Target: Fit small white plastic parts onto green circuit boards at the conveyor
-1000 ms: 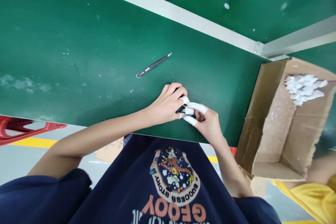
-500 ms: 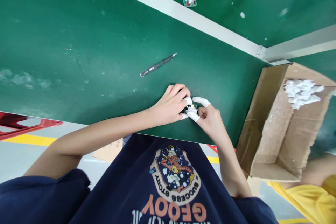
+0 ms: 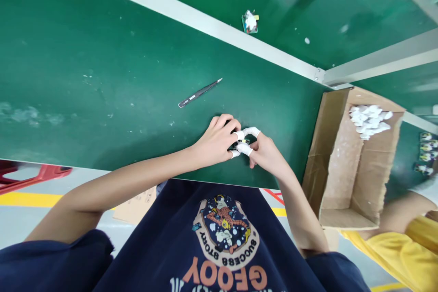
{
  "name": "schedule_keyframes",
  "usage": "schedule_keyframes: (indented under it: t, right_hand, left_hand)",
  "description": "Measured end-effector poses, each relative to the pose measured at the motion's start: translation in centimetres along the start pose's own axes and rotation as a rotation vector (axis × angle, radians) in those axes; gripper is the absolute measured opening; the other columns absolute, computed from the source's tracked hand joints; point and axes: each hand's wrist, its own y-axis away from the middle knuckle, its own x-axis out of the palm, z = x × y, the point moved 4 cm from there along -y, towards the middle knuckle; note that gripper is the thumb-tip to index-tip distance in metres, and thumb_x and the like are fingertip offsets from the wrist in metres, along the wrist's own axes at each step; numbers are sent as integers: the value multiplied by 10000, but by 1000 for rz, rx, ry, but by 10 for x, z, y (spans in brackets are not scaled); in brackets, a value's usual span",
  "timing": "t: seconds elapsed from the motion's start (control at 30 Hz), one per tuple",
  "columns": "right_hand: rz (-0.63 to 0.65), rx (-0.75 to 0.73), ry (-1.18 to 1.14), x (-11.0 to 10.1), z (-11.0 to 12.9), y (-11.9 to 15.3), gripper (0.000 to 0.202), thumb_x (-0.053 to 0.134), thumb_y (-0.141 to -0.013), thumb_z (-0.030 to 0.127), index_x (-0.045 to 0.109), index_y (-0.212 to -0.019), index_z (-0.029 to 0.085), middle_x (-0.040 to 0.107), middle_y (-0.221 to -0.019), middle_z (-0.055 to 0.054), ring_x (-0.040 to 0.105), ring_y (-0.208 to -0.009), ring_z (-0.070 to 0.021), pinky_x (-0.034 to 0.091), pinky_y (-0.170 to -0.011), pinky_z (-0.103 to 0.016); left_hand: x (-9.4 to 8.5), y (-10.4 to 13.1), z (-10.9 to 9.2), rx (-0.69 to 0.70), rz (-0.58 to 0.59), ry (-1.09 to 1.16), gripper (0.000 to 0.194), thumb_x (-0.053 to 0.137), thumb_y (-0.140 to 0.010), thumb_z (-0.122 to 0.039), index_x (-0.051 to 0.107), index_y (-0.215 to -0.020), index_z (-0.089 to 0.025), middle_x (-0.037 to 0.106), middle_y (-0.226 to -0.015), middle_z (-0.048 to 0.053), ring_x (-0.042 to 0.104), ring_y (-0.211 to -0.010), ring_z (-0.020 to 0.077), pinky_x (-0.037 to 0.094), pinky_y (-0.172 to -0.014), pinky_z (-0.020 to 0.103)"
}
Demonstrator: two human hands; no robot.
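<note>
Close to the bench's front edge, a small circuit board is mostly covered by fingers. My left hand pinches its left side between thumb and forefinger, both in white finger cots. From the right, my right hand has its cot-covered thumb and forefinger closed around the board's right side and top. White material on the board is hard to tell from the cots. Black tweezers lie on the green bench beyond my left hand, touched by neither hand.
An open cardboard box stands at right with a heap of white pieces inside. Another small circuit board topped with white rests beyond the pale metal rail. Past the box, a co-worker's arm and several boards show.
The view has shifted, bringing the boards at far right into sight. My right forefinger and thumb have closed in on the board, the forefinger now bent over it. My left hand keeps its pinch.
</note>
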Motion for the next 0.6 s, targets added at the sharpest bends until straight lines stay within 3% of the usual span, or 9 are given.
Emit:
schedule_keyframes:
  t: [0.33, 0.6]
  right_hand:
    - [114, -51, -257, -1, -14, -3, 291, 519, -915, 393, 470, -1120, 192, 568, -446, 78, 610, -405, -149, 465, -417, -202]
    - [138, -83, -204, -1, -17, 2, 423, 592, -874, 376, 455, -1219, 174, 638, -539, 43, 634, -473, -146, 488, -483, -220]
  left_hand:
    - [1, 0, 1, -21, 27, -4, 205, 623, -809, -265, 639, -970, -139, 573, -1138, 118, 398, -1153, 313, 371, -912, 462]
    - [1, -1, 2, -17, 17, -11, 214, 641, -806, -305, 639, -948, -145, 571, -1149, 121, 394, -1155, 310, 369, -912, 462]
